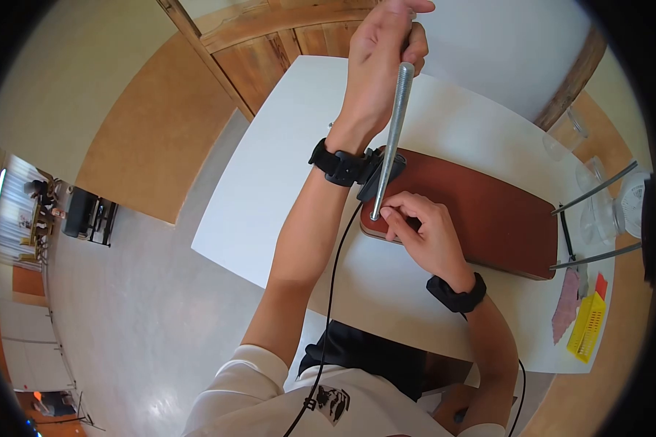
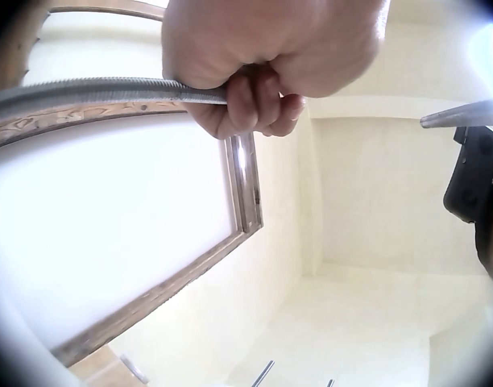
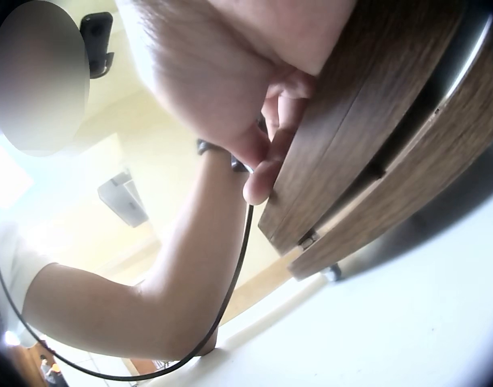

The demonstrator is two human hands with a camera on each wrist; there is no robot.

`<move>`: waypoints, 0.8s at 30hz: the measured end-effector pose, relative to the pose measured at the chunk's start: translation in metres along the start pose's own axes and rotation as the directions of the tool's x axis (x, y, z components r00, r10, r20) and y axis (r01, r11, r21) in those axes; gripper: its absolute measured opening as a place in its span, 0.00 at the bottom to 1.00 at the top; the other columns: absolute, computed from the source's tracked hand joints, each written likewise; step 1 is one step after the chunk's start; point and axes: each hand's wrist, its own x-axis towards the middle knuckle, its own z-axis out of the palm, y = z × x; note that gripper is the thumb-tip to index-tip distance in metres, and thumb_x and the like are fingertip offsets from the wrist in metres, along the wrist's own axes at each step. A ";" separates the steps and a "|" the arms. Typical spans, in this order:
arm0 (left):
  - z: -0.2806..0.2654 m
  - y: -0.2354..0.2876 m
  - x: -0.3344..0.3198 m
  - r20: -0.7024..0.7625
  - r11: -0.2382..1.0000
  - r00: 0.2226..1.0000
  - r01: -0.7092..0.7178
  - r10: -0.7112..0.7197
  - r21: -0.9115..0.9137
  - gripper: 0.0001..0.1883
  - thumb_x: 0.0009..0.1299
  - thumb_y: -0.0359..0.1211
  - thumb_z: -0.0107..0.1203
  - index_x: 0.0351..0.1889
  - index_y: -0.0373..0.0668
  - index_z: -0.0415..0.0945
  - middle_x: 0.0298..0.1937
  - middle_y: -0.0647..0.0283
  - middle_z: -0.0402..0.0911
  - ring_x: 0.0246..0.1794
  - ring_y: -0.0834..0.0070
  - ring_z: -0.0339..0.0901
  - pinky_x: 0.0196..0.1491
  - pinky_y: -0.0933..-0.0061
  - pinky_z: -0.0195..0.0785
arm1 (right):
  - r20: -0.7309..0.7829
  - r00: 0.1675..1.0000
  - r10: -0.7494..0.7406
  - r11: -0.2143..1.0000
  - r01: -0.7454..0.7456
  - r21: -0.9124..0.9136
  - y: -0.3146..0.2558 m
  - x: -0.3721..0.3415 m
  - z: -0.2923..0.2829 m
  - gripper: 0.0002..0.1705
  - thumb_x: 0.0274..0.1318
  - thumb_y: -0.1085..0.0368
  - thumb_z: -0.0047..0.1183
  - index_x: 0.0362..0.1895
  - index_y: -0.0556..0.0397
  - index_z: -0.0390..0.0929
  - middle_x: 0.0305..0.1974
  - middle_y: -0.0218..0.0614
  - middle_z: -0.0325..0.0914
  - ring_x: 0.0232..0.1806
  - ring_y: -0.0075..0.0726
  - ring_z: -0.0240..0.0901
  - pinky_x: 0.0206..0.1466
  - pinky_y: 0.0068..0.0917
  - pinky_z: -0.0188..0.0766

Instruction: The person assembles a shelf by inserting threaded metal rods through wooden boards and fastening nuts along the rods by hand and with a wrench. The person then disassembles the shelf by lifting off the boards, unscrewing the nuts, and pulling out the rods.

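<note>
In the left wrist view, my left hand (image 1: 380, 54) curls its fingers round a threaded metal rod (image 2: 109, 90); part of the rod is hidden in the fist. A metal rod (image 1: 391, 146) with a threaded top overlaps that hand in the head view. Its lower end stands near the corner of a reddish-brown board (image 1: 481, 207). There my right hand (image 1: 434, 237) pinches at the rod's foot with thumb and fingertips. The right wrist view shows these fingers at the dark wooden side (image 3: 351, 137) of the board, which has a slot along it.
More metal rods rise at the board's right end, one farther rod (image 1: 598, 187) and one nearer rod (image 1: 598, 256). The white table (image 1: 244, 211) carries clear plastic containers (image 1: 587, 193), a yellow basket (image 1: 586, 328) and a pink cloth (image 1: 565, 306). A black cable (image 1: 333, 284) hangs beside the left forearm.
</note>
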 end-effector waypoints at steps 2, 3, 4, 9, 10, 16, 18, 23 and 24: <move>0.001 0.002 0.000 -0.014 1.000 1.000 0.018 -0.018 -0.018 0.29 0.88 0.52 0.31 0.60 0.38 0.74 0.22 0.75 0.58 0.20 0.85 0.51 0.24 0.80 0.45 | -0.002 1.000 0.001 1.000 -0.001 0.001 -0.001 0.000 0.000 0.05 0.68 0.69 0.56 0.37 0.54 0.81 0.24 0.32 0.81 0.28 0.33 0.74 0.31 0.30 0.69; 0.001 0.002 0.000 -0.004 1.000 1.000 0.012 -0.012 -0.013 0.29 0.88 0.52 0.31 0.60 0.38 0.74 0.22 0.75 0.58 0.20 0.85 0.51 0.24 0.80 0.45 | 0.000 1.000 0.012 1.000 -0.012 -0.001 -0.001 -0.001 0.000 0.05 0.68 0.69 0.56 0.37 0.54 0.81 0.23 0.31 0.81 0.28 0.33 0.74 0.31 0.30 0.69; 0.001 0.002 0.001 0.006 1.000 1.000 0.007 -0.007 -0.008 0.29 0.88 0.52 0.31 0.60 0.38 0.74 0.22 0.75 0.58 0.20 0.85 0.50 0.24 0.80 0.45 | 0.002 1.000 0.022 1.000 -0.022 -0.003 -0.001 -0.001 0.000 0.05 0.68 0.68 0.57 0.37 0.54 0.81 0.23 0.31 0.81 0.28 0.33 0.74 0.31 0.31 0.69; 0.001 0.001 0.000 -0.035 0.998 0.998 0.048 -0.049 -0.036 0.30 0.88 0.53 0.31 0.60 0.38 0.74 0.22 0.75 0.58 0.20 0.85 0.50 0.24 0.80 0.45 | -0.002 1.000 0.008 1.000 -0.009 -0.023 -0.001 0.000 0.000 0.05 0.68 0.68 0.57 0.37 0.54 0.81 0.23 0.30 0.81 0.29 0.32 0.75 0.31 0.30 0.69; 0.001 0.002 -0.001 -0.039 0.996 0.997 0.059 -0.061 -0.064 0.30 0.87 0.54 0.31 0.60 0.38 0.74 0.22 0.75 0.58 0.20 0.85 0.50 0.24 0.80 0.45 | -0.003 1.000 0.006 1.000 -0.007 -0.028 -0.001 0.000 0.000 0.05 0.68 0.68 0.57 0.37 0.54 0.81 0.23 0.30 0.82 0.29 0.32 0.75 0.31 0.30 0.70; -0.001 -0.001 -0.001 -0.012 0.995 0.998 0.054 -0.055 -0.080 0.29 0.87 0.53 0.33 0.61 0.38 0.73 0.23 0.75 0.59 0.21 0.85 0.51 0.25 0.80 0.45 | -0.006 1.000 -0.002 1.000 0.002 -0.027 -0.001 0.000 0.000 0.05 0.68 0.68 0.57 0.37 0.53 0.81 0.23 0.30 0.82 0.29 0.32 0.76 0.30 0.29 0.70; -0.002 -0.007 0.004 0.003 1.000 1.000 0.029 -0.029 -0.011 0.28 0.87 0.52 0.34 0.61 0.38 0.73 0.23 0.75 0.59 0.21 0.85 0.51 0.25 0.80 0.46 | -0.011 1.000 -0.023 0.999 0.022 -0.033 0.002 -0.001 0.000 0.05 0.68 0.68 0.57 0.37 0.53 0.81 0.23 0.31 0.82 0.29 0.32 0.76 0.30 0.29 0.70; -0.001 -0.003 0.001 0.012 0.993 1.000 -0.009 0.010 -0.114 0.25 0.88 0.49 0.36 0.62 0.38 0.73 0.24 0.75 0.59 0.21 0.85 0.52 0.25 0.80 0.48 | -0.016 1.000 -0.007 1.000 0.007 -0.013 0.000 -0.001 0.000 0.04 0.68 0.68 0.57 0.37 0.54 0.81 0.23 0.31 0.82 0.29 0.32 0.75 0.31 0.30 0.69; 0.000 -0.004 0.002 0.007 0.998 1.000 -0.015 0.016 -0.060 0.25 0.88 0.49 0.36 0.62 0.38 0.73 0.24 0.75 0.59 0.21 0.85 0.52 0.25 0.80 0.48 | -0.015 1.000 -0.001 1.000 0.001 -0.012 -0.001 -0.001 0.000 0.04 0.68 0.68 0.57 0.37 0.54 0.81 0.23 0.31 0.82 0.29 0.32 0.75 0.31 0.30 0.69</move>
